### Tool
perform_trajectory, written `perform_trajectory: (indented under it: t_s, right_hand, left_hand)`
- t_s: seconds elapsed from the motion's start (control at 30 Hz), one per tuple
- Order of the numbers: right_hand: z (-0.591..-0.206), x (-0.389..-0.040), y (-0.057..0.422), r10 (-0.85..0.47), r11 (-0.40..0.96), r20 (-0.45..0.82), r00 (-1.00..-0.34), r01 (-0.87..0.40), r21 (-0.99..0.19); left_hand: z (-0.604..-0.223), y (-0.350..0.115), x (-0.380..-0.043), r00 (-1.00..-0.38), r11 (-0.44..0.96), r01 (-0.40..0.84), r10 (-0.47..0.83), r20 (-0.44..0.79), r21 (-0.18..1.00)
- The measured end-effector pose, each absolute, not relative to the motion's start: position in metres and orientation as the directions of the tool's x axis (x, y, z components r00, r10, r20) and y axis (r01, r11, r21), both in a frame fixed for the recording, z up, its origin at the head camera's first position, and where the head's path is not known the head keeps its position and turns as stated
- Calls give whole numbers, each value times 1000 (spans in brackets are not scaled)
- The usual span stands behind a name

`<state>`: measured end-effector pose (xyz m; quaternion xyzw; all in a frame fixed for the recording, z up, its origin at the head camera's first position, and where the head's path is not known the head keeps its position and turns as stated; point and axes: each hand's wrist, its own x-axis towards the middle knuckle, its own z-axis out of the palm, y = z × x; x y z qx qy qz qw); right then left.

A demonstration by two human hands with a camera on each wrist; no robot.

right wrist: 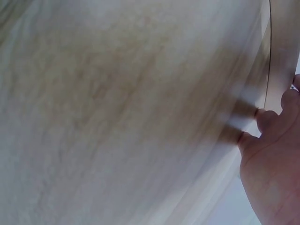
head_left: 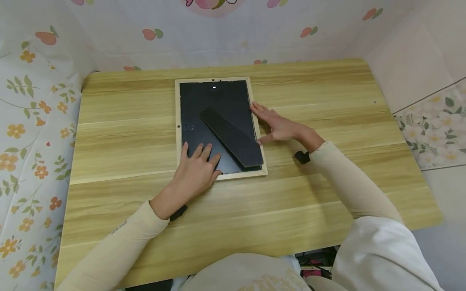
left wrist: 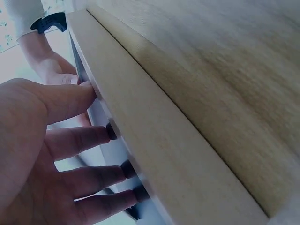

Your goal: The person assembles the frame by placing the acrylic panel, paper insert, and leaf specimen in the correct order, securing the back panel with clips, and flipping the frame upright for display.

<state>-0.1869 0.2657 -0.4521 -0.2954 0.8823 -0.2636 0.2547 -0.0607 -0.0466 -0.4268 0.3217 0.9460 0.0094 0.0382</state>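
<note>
Head view: a wooden picture frame (head_left: 177, 105) lies back up, near eleven o'clock on the table (head_left: 120, 141). Its black stand (head_left: 233, 139) points to five o'clock. At the frame's seven o'clock, the left hand (head_left: 195, 173) rests with fingers spread; at three, the right hand (head_left: 279, 125) touches its side, thumb and fingers apart.

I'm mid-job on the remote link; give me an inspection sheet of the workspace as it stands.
Surface: tabletop with a light wood grain.
Job's things: picture frame with a pale rim, black backing facing up, stand strut slanting across it.
Clutter: dark and pink items below the table's near edge, too dim to identify.
Left-hand grip: fingers spread on the backing, near left corner.
Right-hand grip: fingertips and thumb at the frame's right rim.
Cables: thin dark strand among those items, possibly a cable.
Surroundings: fruit-print curtain behind, flower-print cloth left, floral tiles right.
</note>
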Motion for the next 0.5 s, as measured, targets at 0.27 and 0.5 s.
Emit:
perform_trajectory:
  t_s: [0.27, 0.5]
  right_hand:
    - [-453, -186, 266, -652, 683, -290, -701, -377, -625]
    - [-454, -187, 268, -650, 687, -299, -699, -372, -623]
  left_hand:
    - [-402, -45, -77, -780, 776, 622, 625, -2, 105]
    - [-366, -22, -112, -807, 789, 589, 567, 164, 172]
